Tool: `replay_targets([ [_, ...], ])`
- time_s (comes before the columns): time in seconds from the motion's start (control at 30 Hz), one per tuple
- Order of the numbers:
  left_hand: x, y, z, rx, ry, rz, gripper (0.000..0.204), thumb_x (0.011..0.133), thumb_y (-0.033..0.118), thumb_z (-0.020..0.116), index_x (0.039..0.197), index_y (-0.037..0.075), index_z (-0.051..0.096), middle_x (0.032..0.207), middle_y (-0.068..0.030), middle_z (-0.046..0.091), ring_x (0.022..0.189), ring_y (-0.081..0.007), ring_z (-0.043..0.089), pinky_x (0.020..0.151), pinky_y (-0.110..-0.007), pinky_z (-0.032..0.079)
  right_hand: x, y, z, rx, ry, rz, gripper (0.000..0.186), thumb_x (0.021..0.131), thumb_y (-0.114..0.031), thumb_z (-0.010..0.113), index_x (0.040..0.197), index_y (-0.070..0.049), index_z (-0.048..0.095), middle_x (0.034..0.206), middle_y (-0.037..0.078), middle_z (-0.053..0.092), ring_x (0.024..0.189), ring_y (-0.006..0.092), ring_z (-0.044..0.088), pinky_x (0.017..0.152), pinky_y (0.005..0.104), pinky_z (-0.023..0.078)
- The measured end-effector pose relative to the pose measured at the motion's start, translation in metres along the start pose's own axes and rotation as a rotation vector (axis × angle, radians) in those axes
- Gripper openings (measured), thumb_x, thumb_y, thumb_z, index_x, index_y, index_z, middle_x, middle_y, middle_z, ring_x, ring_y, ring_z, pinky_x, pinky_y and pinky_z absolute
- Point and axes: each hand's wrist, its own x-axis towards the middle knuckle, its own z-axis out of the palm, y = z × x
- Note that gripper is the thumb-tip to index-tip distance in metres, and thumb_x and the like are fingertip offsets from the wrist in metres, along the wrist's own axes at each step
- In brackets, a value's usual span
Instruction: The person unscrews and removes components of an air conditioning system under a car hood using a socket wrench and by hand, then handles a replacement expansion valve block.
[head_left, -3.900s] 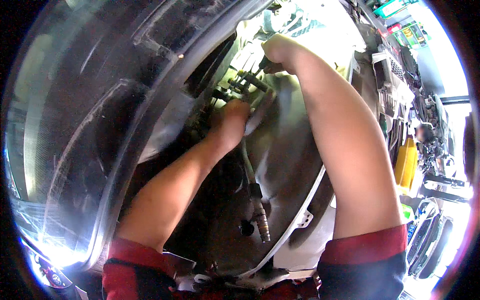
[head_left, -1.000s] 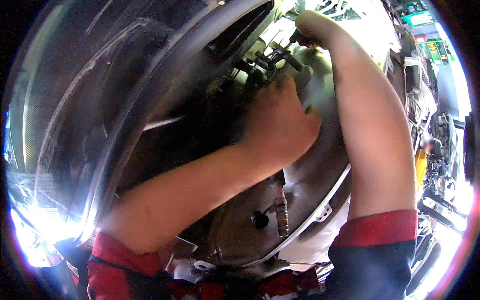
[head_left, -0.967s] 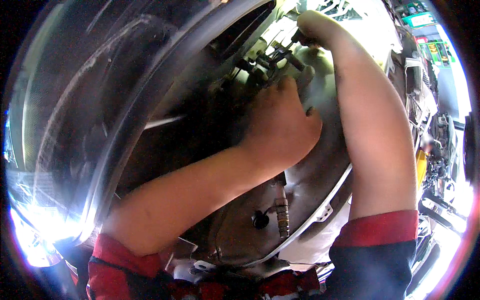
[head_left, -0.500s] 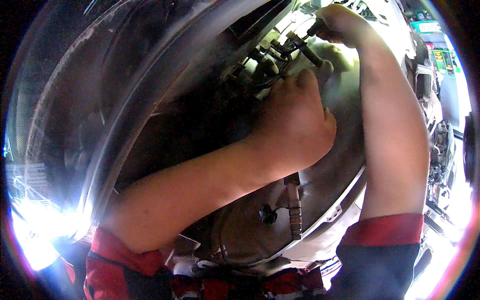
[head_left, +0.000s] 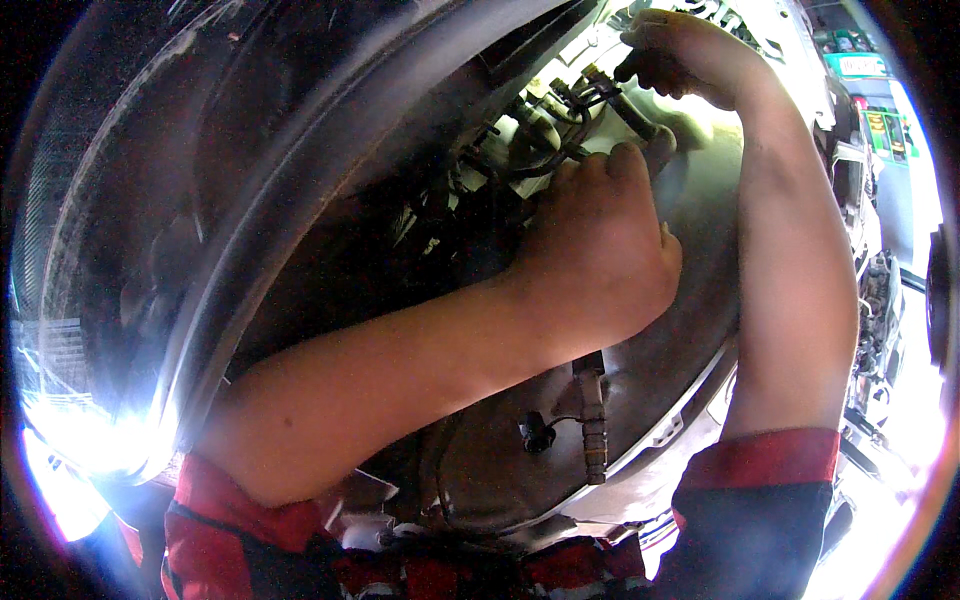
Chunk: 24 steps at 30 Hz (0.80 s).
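Note:
My left hand [head_left: 600, 255], fingers curled, is below a cluster of dark hoses and metal fittings [head_left: 560, 120], near a short pipe with a grey bend [head_left: 660, 150]; its fingertips and anything they grip are hidden. Higher up at the top right, my right hand [head_left: 690, 65] has bent, closed fingers beside the bright fittings, round something dark that I cannot make out. Below my left hand a ribbed metal pipe end [head_left: 594, 430] hangs over the dark curved metal body, next to a small black fitting [head_left: 537, 430].
A large dark glossy curved panel with a raised edge [head_left: 160, 160] fills the left. A pale flanged rim [head_left: 670, 430] curves along the lower right. Beyond my right arm are vehicle parts [head_left: 875, 330] and green containers [head_left: 885, 130], strongly lit.
Since the oldest frame my left hand has moved right and turned, covering more of the middle. My right hand and the surroundings have shifted in the picture, the hand up and rightward.

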Motion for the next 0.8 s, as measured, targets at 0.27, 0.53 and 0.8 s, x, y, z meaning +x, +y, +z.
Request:
replay_targets([
  [0.27,0.001,0.002,0.000,-0.012,-0.052,-0.033,0.038,0.081,0.014,0.068,0.107,-0.009,0.050,0.095,-0.0322,0.061,0.091,-0.0496,0.061,0.085,-0.055,0.048,0.026,0.022,-0.016,0.064,-0.014,0.249,0.029,0.097,-0.036,0.060,0.091,-0.007,0.064,0.080,0.008,0.070,0.060,0.0115,0.058,0.051,0.0264,0.046],
  [0.53,0.003,0.002,-0.001,-0.014,-0.061,-0.052,0.039,0.082,0.015,0.068,0.108,-0.010,0.051,0.103,-0.0327,0.061,0.100,-0.0486,0.060,0.090,-0.054,0.047,0.042,0.030,-0.005,-0.227,0.107,0.419,0.040,0.099,-0.040,0.047,0.084,-0.006,0.063,0.071,0.004,0.064,0.060,0.0137,0.058,0.053,0.0245,0.045],
  [0.8,0.004,-0.001,0.000,-0.008,-0.084,-0.068,0.042,0.083,0.015,0.067,0.111,-0.011,0.050,0.102,-0.0330,0.062,0.098,-0.0485,0.062,0.090,-0.052,0.049,0.011,0.003,0.005,0.065,0.131,0.255,0.042,0.098,-0.042,0.049,0.082,-0.007,0.068,0.073,0.002,0.065,0.057,0.0113,0.054,0.056,0.0246,0.045],
])
